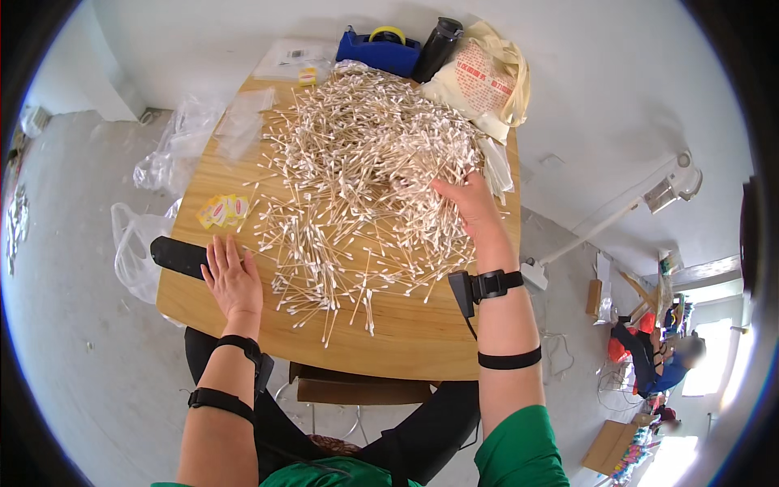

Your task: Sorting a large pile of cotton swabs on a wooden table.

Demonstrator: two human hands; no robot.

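A large heap of cotton swabs (349, 138) with white tips and pale sticks spreads over the wooden table (389, 349). My right hand (469, 201) reaches into the heap's right side, thumb pointing left; its other fingers are hidden among the swabs, so I cannot see whether it grips any. Flat on the table's left side lies my left hand (233, 276), fingers stretched out and nothing in it. Its fingertips are beside a long black object (180, 257) at the table edge. Just beyond them sit several small yellow labels (222, 211).
At the back stand a blue tape dispenser (380, 53), a black bottle (438, 49) and a cream cloth bag (480, 81). Clear plastic bags (182, 146) hang off the left edge. A white lamp arm (608, 223) rises at the right. Another person (667, 365) sits farther off.
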